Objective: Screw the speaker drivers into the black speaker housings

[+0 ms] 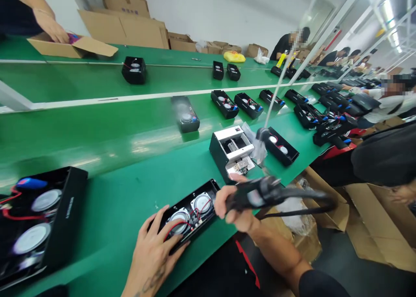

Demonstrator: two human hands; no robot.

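At lower center, the left hand (156, 245), fingers spread and slightly curled, steadies a black, open-topped rectangular speaker housing (208, 222). Inside sit 2 round, pale speaker drivers (202, 203) with thin red wires (175, 226). Right of it, the right hand (235, 208) closes around a dark, cylindrical electric screwdriver (253, 194) with a looping black cable (316, 201). Above, a boxy black-and-silver machine (232, 149) stands on the smooth green work surface (123, 206).
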